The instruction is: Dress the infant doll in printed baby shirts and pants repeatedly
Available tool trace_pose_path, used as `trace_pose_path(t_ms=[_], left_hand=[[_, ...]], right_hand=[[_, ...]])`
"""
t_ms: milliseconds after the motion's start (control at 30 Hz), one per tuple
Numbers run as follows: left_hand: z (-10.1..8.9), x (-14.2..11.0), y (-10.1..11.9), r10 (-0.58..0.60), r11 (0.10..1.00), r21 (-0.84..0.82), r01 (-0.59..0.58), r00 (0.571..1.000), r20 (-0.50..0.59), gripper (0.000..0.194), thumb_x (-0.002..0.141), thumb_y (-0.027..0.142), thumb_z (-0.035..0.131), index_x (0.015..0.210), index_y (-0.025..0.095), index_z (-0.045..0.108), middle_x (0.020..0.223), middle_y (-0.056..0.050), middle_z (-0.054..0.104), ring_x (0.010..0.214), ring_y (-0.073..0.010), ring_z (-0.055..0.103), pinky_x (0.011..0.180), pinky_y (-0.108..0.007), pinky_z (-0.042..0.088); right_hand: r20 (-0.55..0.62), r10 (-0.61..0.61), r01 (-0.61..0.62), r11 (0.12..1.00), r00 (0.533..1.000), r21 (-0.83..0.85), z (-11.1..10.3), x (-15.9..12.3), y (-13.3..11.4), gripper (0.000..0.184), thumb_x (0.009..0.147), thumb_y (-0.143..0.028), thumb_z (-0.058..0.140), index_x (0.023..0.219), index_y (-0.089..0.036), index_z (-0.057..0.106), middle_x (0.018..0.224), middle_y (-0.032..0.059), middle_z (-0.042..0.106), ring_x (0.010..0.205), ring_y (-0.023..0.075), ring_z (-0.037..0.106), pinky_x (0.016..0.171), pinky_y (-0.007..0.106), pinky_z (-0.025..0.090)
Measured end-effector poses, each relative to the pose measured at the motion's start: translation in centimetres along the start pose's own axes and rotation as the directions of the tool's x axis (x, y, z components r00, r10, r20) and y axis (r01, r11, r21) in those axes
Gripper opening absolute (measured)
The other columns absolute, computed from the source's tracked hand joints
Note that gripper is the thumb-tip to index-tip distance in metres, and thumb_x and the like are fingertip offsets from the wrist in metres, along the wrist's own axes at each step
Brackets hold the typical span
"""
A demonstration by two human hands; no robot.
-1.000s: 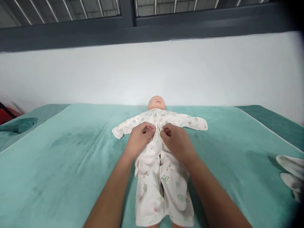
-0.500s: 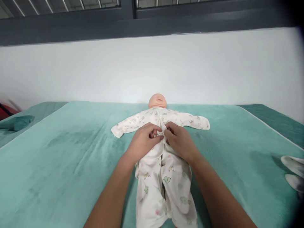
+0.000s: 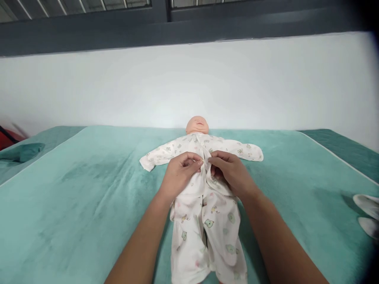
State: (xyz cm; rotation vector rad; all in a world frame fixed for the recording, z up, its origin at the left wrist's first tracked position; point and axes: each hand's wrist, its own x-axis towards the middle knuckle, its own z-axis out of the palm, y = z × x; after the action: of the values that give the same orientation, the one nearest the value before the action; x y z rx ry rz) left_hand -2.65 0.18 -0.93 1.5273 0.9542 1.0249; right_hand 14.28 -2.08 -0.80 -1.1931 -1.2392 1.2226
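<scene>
A baby doll lies on its back, its head toward the wall and its arms spread wide. It wears a white printed baby shirt and matching baby pants. At the front opening over the belly, my left hand pinches one edge of the shirt between thumb and fingers. Opposite it, my right hand pinches the other edge, a small gap between the two sets of fingertips. Whatever fastening sits under the fingers is too small to make out.
Teal plush cloth covers the surface under the doll, up to the white wall. White cloth items lie at the right edge. A red and black object shows at the far left. Above runs a dark window frame.
Both hands stay at the shirt's front. They came close together half a second ago; now my right hand has drawn slightly right and my left fingers have closed more. The view tilted down a little.
</scene>
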Motion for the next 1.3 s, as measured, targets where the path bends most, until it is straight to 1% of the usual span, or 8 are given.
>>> trace_pose_path(t_ms=[133, 367, 500, 667, 833, 933, 1067, 1300], left_hand=[[0.01, -0.12, 0.27, -0.021, 0.993, -0.116, 0.023, 1.0, 0.015, 0.023, 0.081, 0.039, 0.068, 0.088, 0.017, 0.066, 0.068, 0.001, 0.058, 0.066, -0.0103, 0.053, 0.059, -0.021, 0.037], [-0.13, -0.19, 0.8, 0.021, 0.991, -0.133, -0.013, 0.998, 0.055, 0.02, 0.085, 0.034, 0.063, 0.085, 0.015, 0.065, 0.069, -0.002, 0.063, 0.068, -0.0118, 0.057, 0.067, -0.024, 0.045], [-0.04, -0.03, 0.59, 0.02, 0.987, -0.161, -0.012, 0.999, 0.046, 0.017, 0.085, 0.032, 0.064, 0.086, 0.016, 0.062, 0.068, 0.0, 0.062, 0.066, -0.0119, 0.058, 0.065, -0.024, 0.047], [0.26, 0.05, 0.45, 0.001, 0.993, -0.118, 0.0, 1.0, 0.013, 0.017, 0.085, 0.034, 0.063, 0.085, 0.017, 0.06, 0.07, 0.0, 0.062, 0.066, -0.0126, 0.059, 0.063, -0.025, 0.049], [0.35, 0.05, 0.49, -0.002, 0.997, -0.072, 0.003, 1.0, 0.012, 0.019, 0.084, 0.036, 0.064, 0.084, 0.017, 0.061, 0.068, 0.001, 0.061, 0.065, -0.0115, 0.058, 0.062, -0.023, 0.048], [0.25, -0.04, 0.55, 0.0, 1.0, -0.01, 0.0, 1.0, 0.018, 0.019, 0.084, 0.037, 0.063, 0.085, 0.017, 0.063, 0.068, 0.002, 0.061, 0.065, -0.0107, 0.057, 0.062, -0.022, 0.046], [0.14, -0.11, 0.53, -0.02, 0.996, 0.087, 0.022, 1.0, -0.017, 0.021, 0.079, 0.037, 0.068, 0.088, 0.019, 0.066, 0.067, 0.003, 0.061, 0.063, -0.011, 0.056, 0.058, -0.022, 0.041], [0.02, 0.15, 0.53, -0.031, 0.999, -0.035, 0.032, 0.999, 0.028, 0.02, 0.079, 0.037, 0.068, 0.082, 0.017, 0.063, 0.066, 0.001, 0.06, 0.063, -0.0111, 0.056, 0.063, -0.023, 0.045]], right_hand=[[0.036, -0.064, 0.062, 0.997, 0.997, 0.051, 0.36, -0.17, -0.03, 0.029, 0.085, -0.041, 0.062, 0.069, -0.018, 0.055, 0.055, -0.0018, 0.057, 0.049, 0.0079, 0.042, 0.046, 0.02, 0.031], [0.065, -0.122, 0.125, 0.991, 0.99, -0.054, 0.65, -0.49, 0.0, 0.031, 0.09, -0.044, 0.055, 0.073, -0.019, 0.058, 0.057, -0.002, 0.056, 0.051, 0.0089, 0.042, 0.047, 0.022, 0.032], [0.094, -0.134, 0.14, 0.988, 0.986, -0.058, 0.46, -0.4, 0.17, 0.031, 0.091, -0.044, 0.053, 0.074, -0.018, 0.06, 0.058, -0.0015, 0.056, 0.051, 0.0089, 0.043, 0.048, 0.022, 0.034], [0.107, -0.131, 0.136, 0.99, 0.986, -0.046, 0.12, -0.26, 0.12, 0.032, 0.092, -0.043, 0.051, 0.073, -0.018, 0.059, 0.061, -0.0003, 0.059, 0.052, 0.0089, 0.047, 0.049, 0.022, 0.038], [0.129, -0.095, 0.103, 0.993, 0.987, -0.062, -0.25, -0.24, -0.11, 0.015, 0.088, -0.036, 0.058, 0.089, -0.021, 0.058, 0.064, -0.0011, 0.061, 0.058, 0.0121, 0.055, 0.053, 0.023, 0.047], [0.133, -0.085, 0.098, 0.991, 0.987, -0.092, -0.31, -0.18, -0.07, 0.014, 0.085, -0.033, 0.061, 0.093, -0.022, 0.056, 0.063, -0.0029, 0.06, 0.057, 0.0114, 0.055, 0.053, 0.022, 0.047], [0.113, -0.094, 0.109, 0.985, 0.989, -0.135, -0.21, -0.2, 0.01, 0.015, 0.085, -0.035, 0.061, 0.092, -0.022, 0.056, 0.064, -0.0039, 0.058, 0.055, 0.0101, 0.053, 0.05, 0.021, 0.045], [0.1, -0.1, 0.111, 0.987, 0.99, -0.112, -0.03, -0.36, -0.09, 0.021, 0.082, -0.039, 0.065, 0.091, -0.022, 0.057, 0.067, -0.004, 0.053, 0.055, 0.0092, 0.05, 0.047, 0.02, 0.042]])
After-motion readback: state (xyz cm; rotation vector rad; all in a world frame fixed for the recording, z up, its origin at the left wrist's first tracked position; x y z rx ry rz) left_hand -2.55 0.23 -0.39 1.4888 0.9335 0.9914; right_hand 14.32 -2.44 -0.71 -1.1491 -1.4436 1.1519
